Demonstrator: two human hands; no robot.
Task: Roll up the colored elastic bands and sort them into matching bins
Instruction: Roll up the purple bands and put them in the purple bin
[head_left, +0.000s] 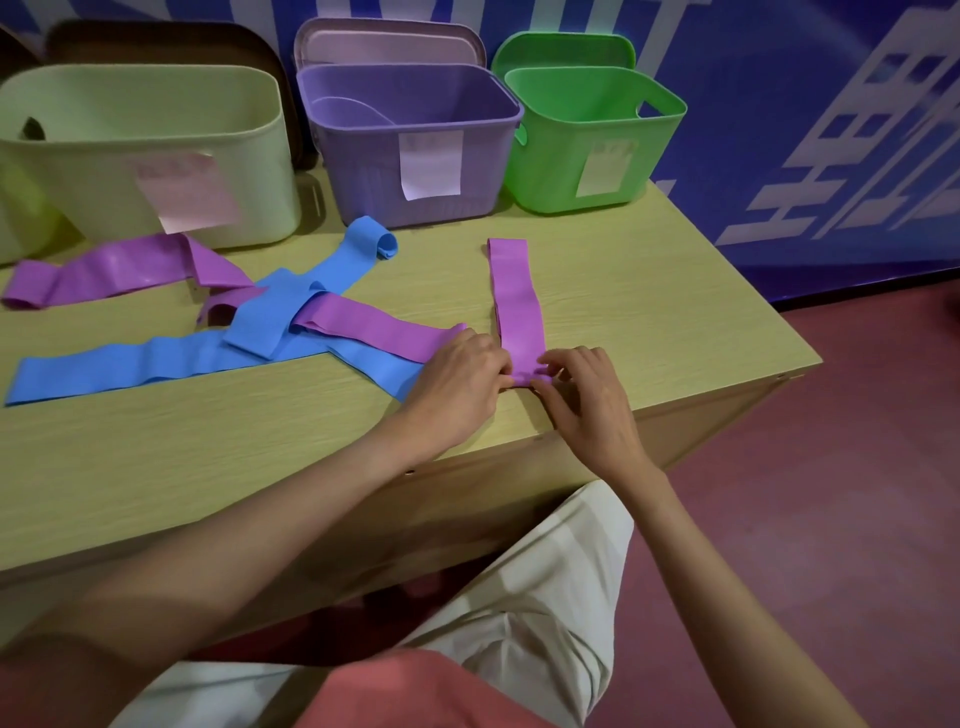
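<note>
A purple elastic band (514, 296) lies stretched away from me on the wooden table (649, 291). My left hand (457, 384) and my right hand (587, 400) both pinch its near end, which is curled into a small fold. Left of it lies a heap of other bands: a purple one (379, 330), another purple one (119, 270) and blue ones (156, 361), one blue end partly rolled (384, 244). At the back stand a purple bin (410, 150), a green bin (587, 140) and a pale yellow-green bin (140, 156).
Each bin carries a paper label on its front. Lids lean behind the purple and green bins. The table's right edge (789, 358) is close to my right hand, with red floor beyond. A blue printed wall stands behind.
</note>
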